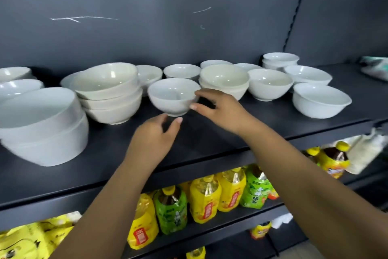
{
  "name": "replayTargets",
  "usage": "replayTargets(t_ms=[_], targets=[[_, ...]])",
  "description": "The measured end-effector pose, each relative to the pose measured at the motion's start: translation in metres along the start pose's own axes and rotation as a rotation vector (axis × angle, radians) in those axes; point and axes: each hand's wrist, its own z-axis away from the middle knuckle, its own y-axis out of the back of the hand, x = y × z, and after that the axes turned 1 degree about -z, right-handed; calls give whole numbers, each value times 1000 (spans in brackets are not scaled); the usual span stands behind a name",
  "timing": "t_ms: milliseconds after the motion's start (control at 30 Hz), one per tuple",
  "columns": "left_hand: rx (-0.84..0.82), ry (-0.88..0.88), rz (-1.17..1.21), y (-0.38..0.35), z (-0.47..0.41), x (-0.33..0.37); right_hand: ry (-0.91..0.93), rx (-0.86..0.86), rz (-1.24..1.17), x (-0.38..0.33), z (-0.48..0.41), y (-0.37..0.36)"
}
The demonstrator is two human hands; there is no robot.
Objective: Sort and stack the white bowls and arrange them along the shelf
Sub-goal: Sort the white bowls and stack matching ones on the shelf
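- Some bowls are stacked already. Two big white bowls [42,124] sit one inside the other at the near left of the shelf [220,139]. Three cream bowls [109,91] make a pile just to the right of them.
- Two more cream bowls [224,80] make a pile in the middle. A little white pile [280,60] stands far back on the right.
- Many bowls are alone. One single bowl [269,83] sits right of the middle pile. A wide bowl [321,99] sits near the front on the right. Small back bowls [181,71] wait by the wall. More bowls [19,86] lie at the far left.
- The small white bowl [174,96] is in the middle, between the three-bowl pile and the two-bowl pile. I cannot tell if it rests on the shelf or is a bit up in the air.
- The right hand [218,105] has a grip on this bowl's right edge, with one finger on the rim and the thumb on the side.
- The left hand [155,135] is cupped loosely just under the bowl. Its grip is open and holds nothing, and I cannot tell if it touches the foot.
- I think the job is partly done. What is left is to put this bowl and the lone bowls with others of the same size, then line the piles up.
- Drink bottles [205,200] stand on the shelf below and are not part of the job.
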Motion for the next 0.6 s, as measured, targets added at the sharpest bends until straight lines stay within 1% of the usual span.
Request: replayTargets(t_ms=[67, 133, 267, 333, 400, 500, 533, 600], targets=[[-27, 10, -24, -6, -3, 2, -50, 78, -22, 12, 12, 10], [-88, -17, -40, -15, 0, 10, -128, 216, -6, 28, 27, 24], [-236, -182, -66, -41, 9, 29, -277, 564, -35, 63, 59, 55], [-278, -260, -82, -55, 7, 38, -349, 699, -7, 78, 74, 67], [-291, -315, -84, -68, 3, 46, -386, 809, 72, 94, 84, 77], [-307, -349, -72, -82, 3, 61, -500, 868, 115, 122, 92, 93], [-314, -346, -66, -85, 2, 65, -540, 857, 102, 130, 92, 98], [-336, -338, -50, -87, 1, 72, -561, 817, 47, 140, 92, 105]])
